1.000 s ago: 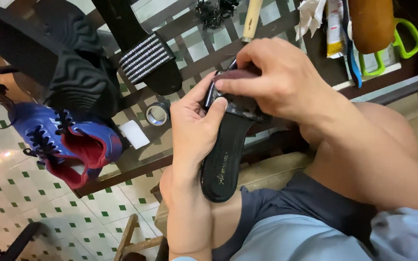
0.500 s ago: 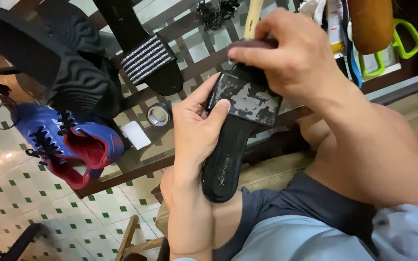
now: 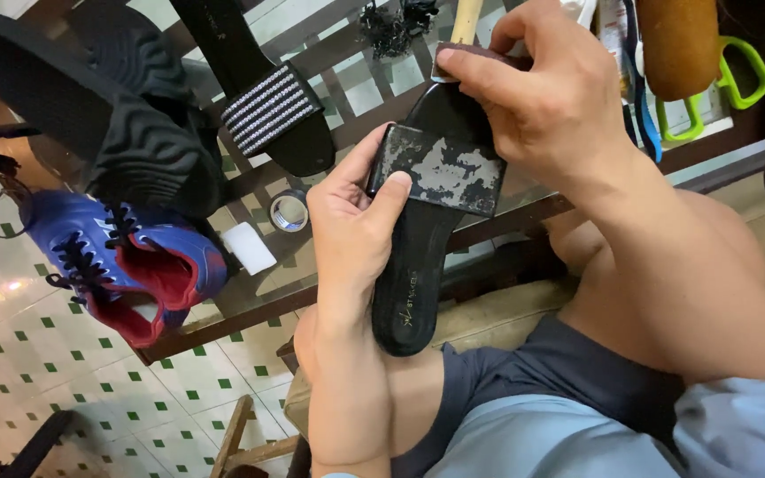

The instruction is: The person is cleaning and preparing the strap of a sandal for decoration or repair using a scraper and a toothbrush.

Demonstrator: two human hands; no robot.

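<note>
Black slide sandal (image 3: 422,257), probably light and flexible, held above the glass table (image 3: 250,296): left hand (image 3: 351,221) closed on its worn strap, right hand (image 3: 542,97) pinching a small dark block at the toe.

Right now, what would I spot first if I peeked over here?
Probably the black slide sandal in the middle, its strap worn patchy, held by the left hand while the right hand pinches a small dark piece at its toe. Next, the blue and red sports shoe on the glass table to the left.
</note>
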